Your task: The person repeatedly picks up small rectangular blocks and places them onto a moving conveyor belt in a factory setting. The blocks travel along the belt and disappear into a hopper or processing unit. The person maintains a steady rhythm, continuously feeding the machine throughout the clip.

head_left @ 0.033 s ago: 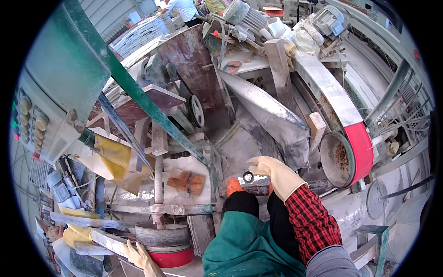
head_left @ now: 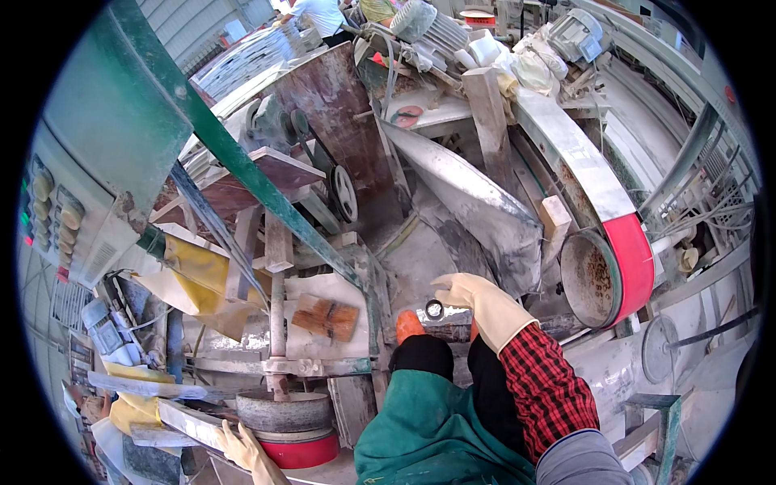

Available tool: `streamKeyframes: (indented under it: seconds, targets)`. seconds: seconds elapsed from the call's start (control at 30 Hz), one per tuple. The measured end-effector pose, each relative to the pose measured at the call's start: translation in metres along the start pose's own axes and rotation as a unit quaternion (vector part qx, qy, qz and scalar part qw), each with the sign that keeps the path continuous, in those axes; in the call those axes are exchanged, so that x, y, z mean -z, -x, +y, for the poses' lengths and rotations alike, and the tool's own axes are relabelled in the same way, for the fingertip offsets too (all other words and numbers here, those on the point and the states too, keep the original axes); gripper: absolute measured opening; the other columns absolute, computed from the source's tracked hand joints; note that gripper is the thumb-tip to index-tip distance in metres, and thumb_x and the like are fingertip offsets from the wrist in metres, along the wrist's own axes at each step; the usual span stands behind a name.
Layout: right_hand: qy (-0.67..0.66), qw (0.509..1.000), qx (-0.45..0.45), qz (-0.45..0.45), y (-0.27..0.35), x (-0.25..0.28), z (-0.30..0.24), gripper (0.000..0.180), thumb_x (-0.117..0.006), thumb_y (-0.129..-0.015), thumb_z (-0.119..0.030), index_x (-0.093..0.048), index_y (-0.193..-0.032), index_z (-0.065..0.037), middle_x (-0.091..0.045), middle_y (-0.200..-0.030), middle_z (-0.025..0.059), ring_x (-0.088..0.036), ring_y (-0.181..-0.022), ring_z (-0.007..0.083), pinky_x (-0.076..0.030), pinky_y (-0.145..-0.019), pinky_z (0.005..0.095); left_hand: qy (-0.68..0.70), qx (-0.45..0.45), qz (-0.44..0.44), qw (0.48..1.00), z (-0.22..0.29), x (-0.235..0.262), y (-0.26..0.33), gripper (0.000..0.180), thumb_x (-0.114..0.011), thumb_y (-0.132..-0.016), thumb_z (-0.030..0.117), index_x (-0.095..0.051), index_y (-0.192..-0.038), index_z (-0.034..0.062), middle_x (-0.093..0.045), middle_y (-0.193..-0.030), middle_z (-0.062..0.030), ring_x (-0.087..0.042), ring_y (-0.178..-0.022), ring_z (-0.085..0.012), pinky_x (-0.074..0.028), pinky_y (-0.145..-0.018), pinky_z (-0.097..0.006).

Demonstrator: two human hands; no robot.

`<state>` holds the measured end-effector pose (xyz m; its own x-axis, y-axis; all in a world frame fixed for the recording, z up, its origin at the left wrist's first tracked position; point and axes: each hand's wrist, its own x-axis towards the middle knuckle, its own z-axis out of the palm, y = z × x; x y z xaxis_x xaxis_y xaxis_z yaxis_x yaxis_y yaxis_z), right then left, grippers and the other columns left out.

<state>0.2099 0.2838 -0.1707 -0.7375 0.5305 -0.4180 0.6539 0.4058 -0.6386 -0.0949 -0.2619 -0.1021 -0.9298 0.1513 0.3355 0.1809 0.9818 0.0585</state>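
My left hand (head_left: 240, 447), in a cream rubber glove, lies with its fingers stretched along the edge of a pale belt (head_left: 182, 416) at the lower left. Beside it is a wheel (head_left: 284, 412) with a red band round its lower side. My right hand (head_left: 477, 301), gloved alike, is in front of my knees, its fingers bent beside a small dark ring-shaped piece (head_left: 435, 309). They appear closed on that piece, though the glove hides part of the grip. A worn wooden block (head_left: 326, 318) lies on a pale surface to the left.
A green bar (head_left: 250, 174) slants across the left, below a control panel (head_left: 61, 214) with several knobs. At right, another belt (head_left: 629, 259) with a red section wraps a rusty drum (head_left: 588, 279). A dusty metal guard (head_left: 477, 198) stands ahead. A person (head_left: 323, 16) is far off.
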Motion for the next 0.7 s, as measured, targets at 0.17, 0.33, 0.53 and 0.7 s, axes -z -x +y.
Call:
streamKeyframes:
  seconds: [0.17,0.33,0.53,0.7]
  targets:
    - [0.031,0.999,0.003,0.005,0.004,0.004,-0.010,0.047,-0.050,-0.088,-0.038,-0.052,-0.133,-0.025,-0.060,-0.125,0.0129,-0.055,-0.116,0.0312,-0.043,-0.099,0.0408,-0.004,0.002,0.008,1.000,0.013,0.007,0.008,0.047,-0.057,-0.091,0.033,-0.052,-0.132,0.0099,-0.037,-0.145,-0.0242,-0.034,-0.134,-0.0393,-0.027,-0.109,-0.049]
    - [0.023,1.000,0.009,-0.001,0.003,0.004,-0.010,0.047,-0.048,-0.089,-0.039,-0.049,-0.134,-0.026,-0.060,-0.124,0.0128,-0.056,-0.115,0.0316,-0.043,-0.099,0.0414,0.006,-0.030,0.027,0.999,0.014,0.008,0.013,0.045,-0.056,-0.092,0.031,-0.052,-0.133,0.0106,-0.037,-0.145,-0.0242,-0.034,-0.134,-0.0395,-0.027,-0.109,-0.049]
    - [-0.003,1.000,0.026,-0.002,-0.002,0.005,-0.006,0.047,-0.048,-0.089,-0.038,-0.049,-0.135,-0.025,-0.061,-0.123,0.0124,-0.056,-0.115,0.0311,-0.044,-0.098,0.0400,-0.008,-0.025,0.023,0.999,0.018,0.008,0.016,0.043,-0.056,-0.092,0.029,-0.054,-0.131,0.0099,-0.038,-0.144,-0.0243,-0.034,-0.134,-0.0394,-0.027,-0.109,-0.049]
    - [-0.040,0.998,0.048,0.003,-0.007,-0.002,-0.001,0.047,-0.049,-0.089,-0.038,-0.050,-0.135,-0.025,-0.061,-0.123,0.0125,-0.056,-0.116,0.0306,-0.043,-0.099,0.0389,-0.015,-0.039,0.026,0.999,0.012,0.003,0.019,0.042,-0.055,-0.092,0.027,-0.055,-0.129,0.0082,-0.038,-0.143,-0.0258,-0.033,-0.134,-0.0407,-0.026,-0.110,-0.049]
